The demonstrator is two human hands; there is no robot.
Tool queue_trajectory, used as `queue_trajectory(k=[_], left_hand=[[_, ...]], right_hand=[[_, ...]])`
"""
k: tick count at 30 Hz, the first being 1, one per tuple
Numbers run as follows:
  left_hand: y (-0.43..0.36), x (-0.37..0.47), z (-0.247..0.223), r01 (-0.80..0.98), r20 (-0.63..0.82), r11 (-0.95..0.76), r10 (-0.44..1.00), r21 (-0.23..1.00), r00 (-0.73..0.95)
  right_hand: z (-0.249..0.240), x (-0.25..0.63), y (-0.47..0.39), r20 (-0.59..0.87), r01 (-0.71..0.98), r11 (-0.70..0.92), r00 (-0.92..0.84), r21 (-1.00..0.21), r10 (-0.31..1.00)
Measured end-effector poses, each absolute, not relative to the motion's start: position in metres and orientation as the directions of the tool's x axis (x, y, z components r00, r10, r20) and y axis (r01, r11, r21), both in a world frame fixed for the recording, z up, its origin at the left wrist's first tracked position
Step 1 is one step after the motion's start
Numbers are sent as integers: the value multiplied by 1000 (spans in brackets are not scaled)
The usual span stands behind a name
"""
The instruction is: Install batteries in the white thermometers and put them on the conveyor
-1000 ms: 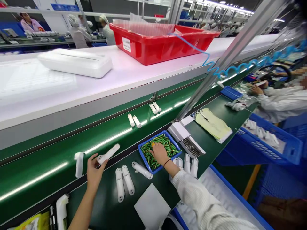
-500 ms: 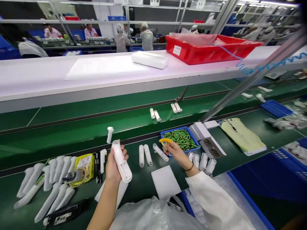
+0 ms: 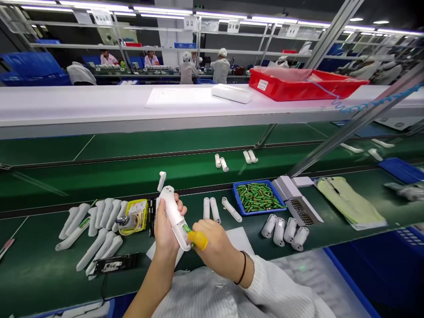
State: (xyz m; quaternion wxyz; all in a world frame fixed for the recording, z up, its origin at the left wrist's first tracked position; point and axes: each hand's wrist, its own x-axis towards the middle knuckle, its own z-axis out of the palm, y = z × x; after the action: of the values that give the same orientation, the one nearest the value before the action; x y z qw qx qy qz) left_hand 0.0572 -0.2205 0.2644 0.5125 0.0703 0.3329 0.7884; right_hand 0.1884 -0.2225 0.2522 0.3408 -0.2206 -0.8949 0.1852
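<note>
My left hand [image 3: 167,227] is wrapped round a white plastic handle-shaped housing [image 3: 171,205], held tilted with its open compartment towards me. My right hand [image 3: 215,247] is closed at the housing's lower end, pinching a green battery [image 3: 186,228] at the compartment. A yellow cover [image 3: 198,240], apparently a finger cot, sits on one of its fingers and hides part of the grip. Right of the hands, a blue tray [image 3: 236,198] holds many loose green batteries [image 3: 258,197]. Between hands and tray lie white housings [image 3: 215,210] and a single angled one [image 3: 231,209].
Several white curved handles [image 3: 92,249] lie at left beside a yellow basket [image 3: 145,216] and a black device [image 3: 114,264]. White cylindrical parts [image 3: 279,232] stand at right near an open box [image 3: 300,207]. A conveyor [image 3: 185,170] runs behind, below a shelf with a red bin [image 3: 291,84].
My right hand has moved from the battery tray, left and down, to the housing in my left hand, bringing a green battery to its compartment. The view has shifted slightly.
</note>
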Motion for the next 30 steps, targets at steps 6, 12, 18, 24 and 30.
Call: queue_trajectory(k=[6,12,18,24,30], left_hand=[[-235,58,273,-741,-38,-294,918,604,-394],[-239,61,281,-723,15,-322,918,611,-397],[-231,57,279,-744,-80,-338,882,577,-463],[-232,67,280,-699,-111,-356,842,621,-528],[-232,73,280,-743,-267,-279,810,608,-522]], right_hand=[[253,186,-226,149,178,410,-747,-894,648],[247,187,-221,27,83,125,-721,-989,692],[266,196,-212,166,-4,188,-488,-982,857],[268,184,-215,143,-73,123,-462,-990,875],[267,170,-231,359,96,432,-414,-897,837]])
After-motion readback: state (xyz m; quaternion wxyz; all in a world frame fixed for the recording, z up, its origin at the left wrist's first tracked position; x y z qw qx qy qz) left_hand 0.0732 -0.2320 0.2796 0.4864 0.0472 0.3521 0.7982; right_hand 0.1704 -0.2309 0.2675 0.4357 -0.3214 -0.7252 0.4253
